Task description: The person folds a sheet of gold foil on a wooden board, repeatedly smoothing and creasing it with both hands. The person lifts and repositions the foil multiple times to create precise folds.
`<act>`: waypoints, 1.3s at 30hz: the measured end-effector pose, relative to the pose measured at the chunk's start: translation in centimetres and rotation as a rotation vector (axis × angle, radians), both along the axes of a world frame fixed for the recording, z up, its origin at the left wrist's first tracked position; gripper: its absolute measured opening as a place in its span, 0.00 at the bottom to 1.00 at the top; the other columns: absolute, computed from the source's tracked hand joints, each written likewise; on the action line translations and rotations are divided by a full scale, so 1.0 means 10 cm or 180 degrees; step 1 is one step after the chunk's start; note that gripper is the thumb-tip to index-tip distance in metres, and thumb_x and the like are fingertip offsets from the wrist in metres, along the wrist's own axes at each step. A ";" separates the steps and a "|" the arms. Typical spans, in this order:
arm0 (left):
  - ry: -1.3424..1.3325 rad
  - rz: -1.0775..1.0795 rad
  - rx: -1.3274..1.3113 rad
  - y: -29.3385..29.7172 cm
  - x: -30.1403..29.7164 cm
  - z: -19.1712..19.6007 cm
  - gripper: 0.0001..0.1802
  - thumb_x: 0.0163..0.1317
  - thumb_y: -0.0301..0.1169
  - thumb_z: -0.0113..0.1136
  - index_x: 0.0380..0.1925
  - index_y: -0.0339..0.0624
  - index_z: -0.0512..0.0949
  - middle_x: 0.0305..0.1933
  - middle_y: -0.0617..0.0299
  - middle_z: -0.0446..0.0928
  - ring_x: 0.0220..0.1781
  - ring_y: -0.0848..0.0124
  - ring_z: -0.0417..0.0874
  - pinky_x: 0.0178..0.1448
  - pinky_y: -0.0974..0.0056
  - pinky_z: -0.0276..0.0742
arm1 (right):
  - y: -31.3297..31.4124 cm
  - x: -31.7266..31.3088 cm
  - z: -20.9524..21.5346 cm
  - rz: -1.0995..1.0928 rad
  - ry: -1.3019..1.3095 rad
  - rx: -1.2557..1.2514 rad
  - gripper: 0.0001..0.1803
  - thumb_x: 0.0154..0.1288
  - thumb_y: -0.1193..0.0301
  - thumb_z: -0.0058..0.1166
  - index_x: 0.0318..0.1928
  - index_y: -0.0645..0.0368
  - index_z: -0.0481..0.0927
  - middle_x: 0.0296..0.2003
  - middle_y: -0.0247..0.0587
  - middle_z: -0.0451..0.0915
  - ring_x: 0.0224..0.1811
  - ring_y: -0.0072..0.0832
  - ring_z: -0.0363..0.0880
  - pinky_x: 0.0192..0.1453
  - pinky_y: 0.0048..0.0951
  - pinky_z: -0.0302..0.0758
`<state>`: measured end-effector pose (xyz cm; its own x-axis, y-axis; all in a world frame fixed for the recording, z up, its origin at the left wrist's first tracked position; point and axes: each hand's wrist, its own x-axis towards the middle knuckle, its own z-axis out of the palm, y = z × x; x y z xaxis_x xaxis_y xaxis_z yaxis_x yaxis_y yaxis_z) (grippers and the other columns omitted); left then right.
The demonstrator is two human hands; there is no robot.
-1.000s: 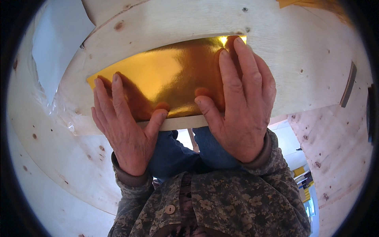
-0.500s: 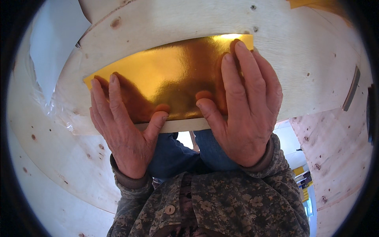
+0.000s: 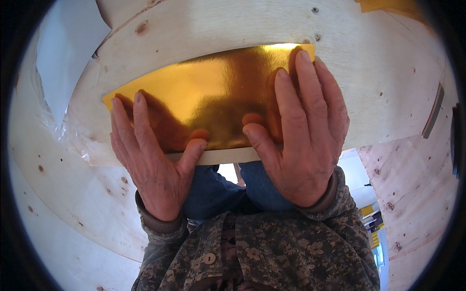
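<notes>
A shiny gold foil sheet (image 3: pixel 208 77) lies across the pale wooden table (image 3: pixel 204 29), close to its near edge. My left hand (image 3: pixel 153 155) rests on the sheet's left end with the fingers stretched out and spread, the thumb by the near edge. On the right end lies my right hand (image 3: pixel 306 140), its fingers long and apart and its thumb pointing inward. Neither hand grips anything. The shiny surface mirrors the fingertips. Parts of the sheet's left and right ends are hidden under the hands.
A white sheet (image 3: pixel 73 43) and crumpled clear plastic (image 3: pixel 73 140) lie at the left. Another gold piece (image 3: pixel 395 8) shows at the far right. A thin dark strip (image 3: pixel 432 111) sits near the right edge. My knees in blue jeans (image 3: pixel 218 191) are below the table edge.
My right hand and the sheet's right end have shifted slightly to the right. My left hand has hardly moved.
</notes>
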<state>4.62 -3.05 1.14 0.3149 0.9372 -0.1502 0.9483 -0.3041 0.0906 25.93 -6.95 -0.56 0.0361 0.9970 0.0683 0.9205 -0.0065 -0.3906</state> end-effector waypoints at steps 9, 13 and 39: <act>0.0022 0.0021 -0.0036 0.00 -0.01 0.00 0.54 0.55 0.67 0.62 0.72 0.40 0.61 0.76 0.36 0.53 0.74 0.39 0.58 0.74 0.42 0.55 | 0.02 0.00 0.03 0.0040 -0.0025 -0.0041 0.32 0.62 0.58 0.65 0.60 0.66 0.77 0.66 0.55 0.72 0.69 0.51 0.68 0.70 0.43 0.67; -0.0046 0.0008 -0.0077 0.01 0.00 0.00 0.54 0.55 0.68 0.60 0.72 0.41 0.61 0.76 0.36 0.53 0.75 0.39 0.58 0.74 0.40 0.54 | -0.01 -0.01 0.07 -0.0064 0.0014 -0.0149 0.34 0.55 0.62 0.69 0.60 0.65 0.77 0.66 0.55 0.72 0.69 0.50 0.68 0.71 0.44 0.66; -0.1032 0.0707 -0.0169 -0.03 -0.03 0.05 0.51 0.41 0.58 0.73 0.64 0.43 0.71 0.73 0.37 0.57 0.74 0.41 0.57 0.72 0.31 0.49 | 0.00 -0.13 0.09 0.0092 -0.0356 -0.0100 0.33 0.61 0.66 0.64 0.66 0.60 0.72 0.69 0.52 0.68 0.71 0.49 0.64 0.75 0.50 0.61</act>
<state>4.36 -3.32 1.62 0.1446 0.9814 -0.1265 0.9101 -0.0817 0.4061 24.63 -6.91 0.33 0.0011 0.9992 0.0389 0.9584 0.0100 -0.2853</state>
